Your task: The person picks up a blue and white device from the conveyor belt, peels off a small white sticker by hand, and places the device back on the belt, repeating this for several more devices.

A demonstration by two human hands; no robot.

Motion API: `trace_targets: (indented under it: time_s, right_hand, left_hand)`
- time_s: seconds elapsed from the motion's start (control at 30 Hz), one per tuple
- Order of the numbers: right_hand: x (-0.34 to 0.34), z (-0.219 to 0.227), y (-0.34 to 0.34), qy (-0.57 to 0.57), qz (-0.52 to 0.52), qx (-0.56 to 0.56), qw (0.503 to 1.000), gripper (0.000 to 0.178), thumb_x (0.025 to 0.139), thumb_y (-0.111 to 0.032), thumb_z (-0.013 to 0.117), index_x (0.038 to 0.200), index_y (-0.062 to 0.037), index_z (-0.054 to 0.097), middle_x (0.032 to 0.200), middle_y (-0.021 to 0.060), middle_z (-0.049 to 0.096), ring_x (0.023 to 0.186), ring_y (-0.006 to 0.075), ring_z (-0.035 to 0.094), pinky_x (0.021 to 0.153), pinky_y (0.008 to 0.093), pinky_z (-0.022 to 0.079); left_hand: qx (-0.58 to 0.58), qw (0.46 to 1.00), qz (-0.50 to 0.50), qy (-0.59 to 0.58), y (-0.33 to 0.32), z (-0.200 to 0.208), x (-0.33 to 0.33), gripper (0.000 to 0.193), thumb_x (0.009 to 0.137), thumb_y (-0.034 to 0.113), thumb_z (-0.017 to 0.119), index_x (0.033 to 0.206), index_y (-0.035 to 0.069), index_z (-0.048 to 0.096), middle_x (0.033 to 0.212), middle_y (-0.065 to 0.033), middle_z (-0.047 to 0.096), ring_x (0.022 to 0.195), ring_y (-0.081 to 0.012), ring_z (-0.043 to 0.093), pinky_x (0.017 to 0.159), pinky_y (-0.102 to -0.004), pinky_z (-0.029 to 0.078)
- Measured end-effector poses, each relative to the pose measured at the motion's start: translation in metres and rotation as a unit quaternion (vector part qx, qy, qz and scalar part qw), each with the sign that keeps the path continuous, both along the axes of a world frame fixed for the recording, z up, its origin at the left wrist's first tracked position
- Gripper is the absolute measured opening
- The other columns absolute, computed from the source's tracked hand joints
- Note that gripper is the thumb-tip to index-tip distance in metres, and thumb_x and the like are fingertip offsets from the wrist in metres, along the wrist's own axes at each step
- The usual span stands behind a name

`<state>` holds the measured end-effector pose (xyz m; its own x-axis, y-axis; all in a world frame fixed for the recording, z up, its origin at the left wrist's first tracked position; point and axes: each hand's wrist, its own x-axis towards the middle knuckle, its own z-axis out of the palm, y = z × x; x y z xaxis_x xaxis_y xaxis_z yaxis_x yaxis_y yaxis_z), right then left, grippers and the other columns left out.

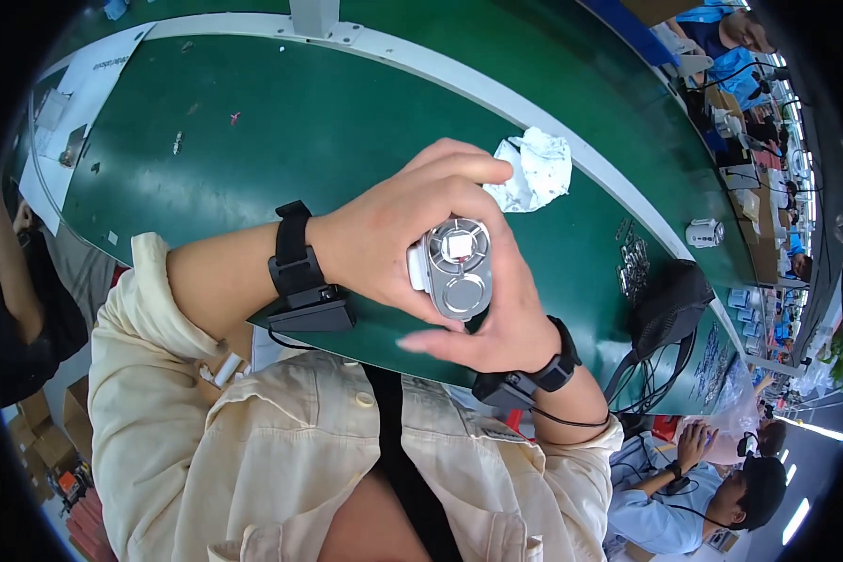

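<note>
Between my hands is a small silver-grey device (461, 272) with an oval end facing up. That end has a round opening with a white square piece inside, and a second round disc below it. A white part sticks out along its left side. My left hand (384, 225) curls round the device from the left and over its far side. Against its right side rests my right hand (510, 314), fingers wrapped round it and thumb stretched out to the left. Just beyond my hands lies a crumpled white cloth or paper (538, 169) on the green tabletop (281, 112).
Small metal parts (633, 264) lie in a heap at right, beside a black pouch (670, 300) with cables. A can-like container (704, 232) stands beyond the white rail (459, 70). Another person (684, 496) sits at lower right; a white sheet (84, 112) lies far left.
</note>
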<state>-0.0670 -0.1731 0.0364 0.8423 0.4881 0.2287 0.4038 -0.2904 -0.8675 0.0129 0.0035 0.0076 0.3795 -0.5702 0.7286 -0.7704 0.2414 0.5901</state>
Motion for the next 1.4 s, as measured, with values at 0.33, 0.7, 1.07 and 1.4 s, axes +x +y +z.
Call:
trace_targets:
  time_s: [0.33, 0.7, 1.07, 1.4]
  right_hand:
    - [-0.005, 0.005, 0.006, -0.041, -0.100, -0.086, 0.991, 0.084, 0.064, -0.017, 0.085, 0.132, 0.0004, 0.038, 0.113, 0.0167, 0.058, 0.104, 0.0313, 0.061, 0.087, 0.0381, 0.050]
    - [0.164, -0.015, -0.176, -0.087, -0.461, 0.023, 0.883, 0.053, 0.076, -0.007, 0.073, 0.121, -0.0003, 0.047, 0.107, 0.0091, 0.061, 0.095, 0.0191, 0.062, 0.086, 0.0320, 0.048]
    - [0.180, -0.016, -0.182, -0.334, -0.616, -0.308, 0.643, 0.082, 0.070, -0.030, 0.081, 0.134, 0.0045, 0.043, 0.132, 0.0247, 0.049, 0.123, 0.0358, 0.046, 0.105, 0.0417, 0.034]
    - [0.286, 0.000, 0.063, -0.122, -0.205, -0.127, 0.963, 0.082, 0.076, -0.035, 0.078, 0.141, -0.0047, 0.039, 0.140, 0.0194, 0.046, 0.130, 0.0307, 0.046, 0.103, 0.0401, 0.041]
  left_hand:
    - [0.010, 0.998, 0.013, 0.067, 0.005, 0.012, -0.017, 0.101, 0.053, 0.044, 0.092, 0.129, 0.008, 0.035, 0.134, -0.0225, 0.037, 0.127, -0.0358, 0.037, 0.105, -0.0479, 0.032]
    - [-0.258, 0.691, -0.473, 0.482, 0.054, 0.117, -0.102, 0.107, 0.069, 0.059, 0.078, 0.137, 0.003, 0.018, 0.132, -0.0167, 0.035, 0.127, -0.0323, 0.037, 0.103, -0.0495, 0.036]
    - [-0.286, 0.681, -0.557, 0.380, 0.083, 0.109, -0.090, 0.097, 0.075, 0.057, 0.068, 0.137, 0.006, 0.014, 0.131, -0.0176, 0.039, 0.119, -0.0380, 0.048, 0.087, -0.0487, 0.051]
    - [-0.252, 0.694, -0.572, 0.358, 0.079, 0.116, -0.094, 0.128, 0.049, 0.075, 0.077, 0.136, 0.006, 0.015, 0.132, -0.0248, 0.039, 0.115, -0.0438, 0.052, 0.084, -0.0468, 0.054]
